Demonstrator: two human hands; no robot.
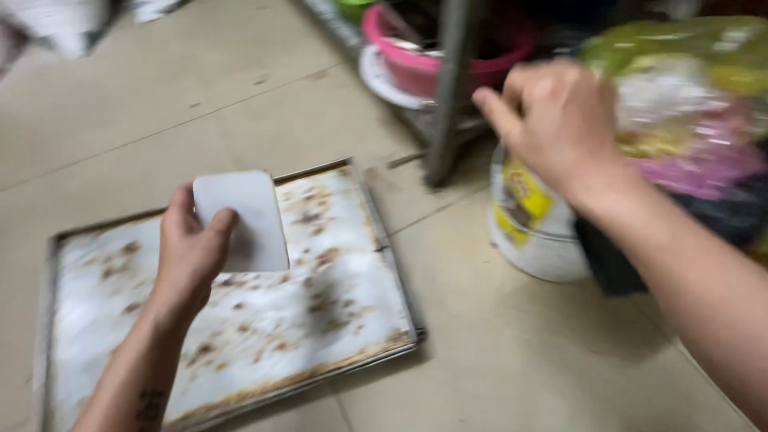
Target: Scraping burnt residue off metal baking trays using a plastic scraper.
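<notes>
**A white scraper over a dirty tray**

The left hand [188, 252] grips a white scraper [244, 220] (flat, with round corners). It sits over a metal baking tray [392, 264] on the floor, lined with white paper full of brown burnt spots. The right hand [552, 120] hangs loosely curled and holds nothing, above a white bucket [536, 240] with a yellow label. Just beside it are blurry yellow and pink plastic bags [688, 104].

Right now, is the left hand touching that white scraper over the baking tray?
Touching. The head view shows the left hand gripping the white scraper, thumb and fingers wrapped around its left edge above the baking tray.
</notes>
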